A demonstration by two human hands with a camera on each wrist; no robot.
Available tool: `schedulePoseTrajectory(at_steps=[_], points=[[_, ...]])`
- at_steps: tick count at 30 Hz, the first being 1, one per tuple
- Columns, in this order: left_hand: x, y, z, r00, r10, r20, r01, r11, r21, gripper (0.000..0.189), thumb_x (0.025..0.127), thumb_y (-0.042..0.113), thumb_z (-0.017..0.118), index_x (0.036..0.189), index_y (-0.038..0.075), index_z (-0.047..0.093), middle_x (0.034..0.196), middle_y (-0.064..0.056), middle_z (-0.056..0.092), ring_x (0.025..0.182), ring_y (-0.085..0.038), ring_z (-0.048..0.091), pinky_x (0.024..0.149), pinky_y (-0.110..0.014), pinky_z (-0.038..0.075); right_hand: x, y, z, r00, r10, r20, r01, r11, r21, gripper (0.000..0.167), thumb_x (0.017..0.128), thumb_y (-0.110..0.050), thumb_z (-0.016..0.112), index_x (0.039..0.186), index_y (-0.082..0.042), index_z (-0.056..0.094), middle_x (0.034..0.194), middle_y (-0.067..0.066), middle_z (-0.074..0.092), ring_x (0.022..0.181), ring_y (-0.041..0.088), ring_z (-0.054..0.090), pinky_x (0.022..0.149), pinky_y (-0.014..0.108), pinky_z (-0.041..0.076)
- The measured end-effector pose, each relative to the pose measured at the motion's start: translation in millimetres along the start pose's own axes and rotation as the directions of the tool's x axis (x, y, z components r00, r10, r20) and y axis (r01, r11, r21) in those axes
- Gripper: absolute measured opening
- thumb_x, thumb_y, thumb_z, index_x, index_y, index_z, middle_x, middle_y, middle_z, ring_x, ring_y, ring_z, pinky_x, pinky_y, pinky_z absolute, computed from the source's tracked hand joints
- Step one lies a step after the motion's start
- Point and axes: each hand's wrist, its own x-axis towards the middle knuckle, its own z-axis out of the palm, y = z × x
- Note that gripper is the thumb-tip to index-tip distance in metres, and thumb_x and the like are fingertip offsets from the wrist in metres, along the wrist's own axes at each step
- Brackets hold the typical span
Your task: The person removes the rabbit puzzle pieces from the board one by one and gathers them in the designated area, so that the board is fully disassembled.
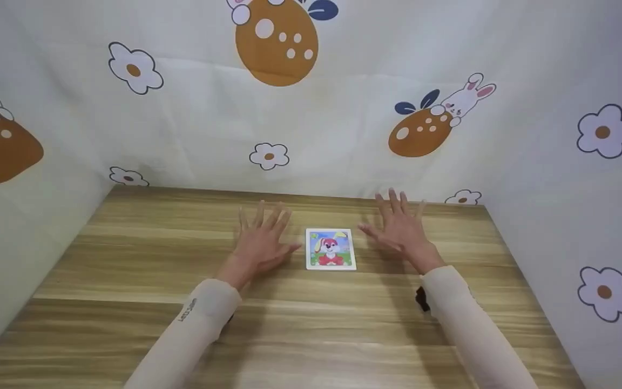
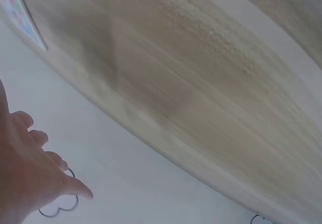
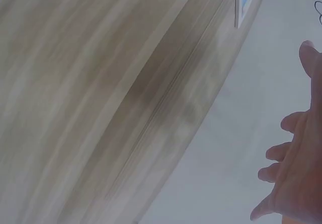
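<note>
A small picture card or puzzle with a white border (image 1: 330, 249) lies flat on the wooden tabletop, showing a red and white rabbit with yellow ears. My left hand (image 1: 261, 242) is spread just left of it, thumb pointing toward its edge without holding it. On the other side, my right hand (image 1: 400, 229) has its fingers fanned out, also apart from the picture. Both hands appear raised above the wood, casting shadows on it. In the left wrist view the left hand (image 2: 30, 168) holds nothing. The right wrist view shows the right hand (image 3: 297, 158) with nothing in its grasp.
The wood-grain table (image 1: 143, 270) is bounded at the back and sides by a pale cloth (image 1: 197, 108) printed with flowers, rabbits and orange fruit shapes. A small black object (image 1: 422, 299) shows at the right sleeve cuff.
</note>
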Motion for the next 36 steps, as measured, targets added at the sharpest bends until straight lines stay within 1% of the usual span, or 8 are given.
schedulePoseTrajectory(at_steps=[6,10,17,21,25,27,31,36], points=[[-0.4,21.6,15.9,0.997,0.072,-0.015,-0.072,0.997,-0.04,0.076,0.099,0.064,0.041,0.157,0.015,0.032,0.163,-0.017,0.031,0.147,-0.045,0.034,0.118,-0.071,0.018,8.6,-19.0,5.3,0.999,-0.04,0.004,0.04,0.999,0.0,0.09,0.094,-0.072,0.042,0.161,-0.014,0.022,0.168,0.02,0.015,0.155,0.043,0.012,0.119,0.074,0.002],[-1.8,40.8,22.2,0.994,0.099,-0.037,-0.099,0.995,-0.022,0.068,0.101,0.056,0.045,0.152,0.011,0.042,0.155,-0.022,0.042,0.14,-0.043,0.044,0.114,-0.064,0.034,14.5,-33.1,8.6,0.999,-0.044,0.033,0.041,0.995,0.087,0.086,0.097,-0.068,0.04,0.16,-0.013,0.023,0.167,0.021,0.018,0.155,0.043,0.016,0.122,0.068,0.013],[-10.6,82.3,31.2,0.987,0.139,-0.075,-0.133,0.988,0.076,0.052,0.099,0.042,0.056,0.137,0.007,0.059,0.132,-0.019,0.059,0.117,-0.034,0.059,0.09,-0.048,0.054,26.4,-53.7,12.7,0.998,-0.053,0.021,0.047,0.974,0.221,0.067,0.102,-0.05,0.051,0.149,-0.003,0.044,0.149,0.024,0.043,0.14,0.039,0.043,0.119,0.052,0.036],[-14.1,99.8,35.9,0.992,0.114,-0.056,-0.112,0.993,0.05,0.046,0.097,0.037,0.057,0.131,0.005,0.062,0.123,-0.015,0.061,0.108,-0.032,0.06,0.082,-0.046,0.054,32.4,-59.9,18.8,0.997,-0.056,0.059,0.031,0.932,0.362,0.051,0.101,-0.037,0.058,0.137,0.0,0.056,0.138,0.021,0.051,0.129,0.035,0.052,0.112,0.048,0.044],[-14.8,111.1,37.2,0.998,0.068,0.002,-0.068,0.997,-0.032,0.043,0.098,0.032,0.055,0.133,0.007,0.06,0.133,-0.014,0.057,0.114,-0.032,0.055,0.091,-0.048,0.05,36.5,-61.4,28.1,0.992,-0.08,0.096,0.02,0.858,0.513,0.035,0.101,-0.023,0.059,0.127,0.0,0.065,0.124,0.018,0.063,0.113,0.031,0.061,0.101,0.046,0.052],[-14.7,115.5,36.9,0.998,0.052,0.035,-0.05,0.997,-0.06,0.044,0.099,0.033,0.055,0.135,0.007,0.058,0.14,-0.013,0.053,0.121,-0.034,0.051,0.095,-0.052,0.047,37.4,-61.2,32.9,0.99,-0.096,0.103,0.024,0.837,0.547,0.03,0.101,-0.017,0.059,0.124,0.0,0.067,0.118,0.017,0.069,0.108,0.029,0.064,0.097,0.044,0.053],[-11.8,120.4,36.4,0.997,0.017,0.079,-0.01,0.996,-0.085,0.052,0.098,0.035,0.056,0.143,0.01,0.052,0.154,-0.011,0.043,0.133,-0.037,0.043,0.099,-0.059,0.043,37.7,-62.3,39.3,0.986,-0.097,0.135,-0.002,0.804,0.595,0.024,0.1,-0.008,0.058,0.119,-0.003,0.071,0.117,0.014,0.071,0.109,0.026,0.064,0.099,0.043,0.053],[-6.8,116.4,36.7,0.991,-0.037,0.127,0.054,0.99,-0.13,0.06,0.098,0.039,0.056,0.149,0.01,0.045,0.161,-0.011,0.035,0.141,-0.038,0.036,0.108,-0.063,0.036,39.4,-67.3,41.2,0.976,-0.069,0.208,-0.079,0.774,0.629,0.025,0.098,-0.002,0.057,0.117,-0.007,0.073,0.122,0.012,0.07,0.115,0.026,0.063,0.105,0.042,0.05]])
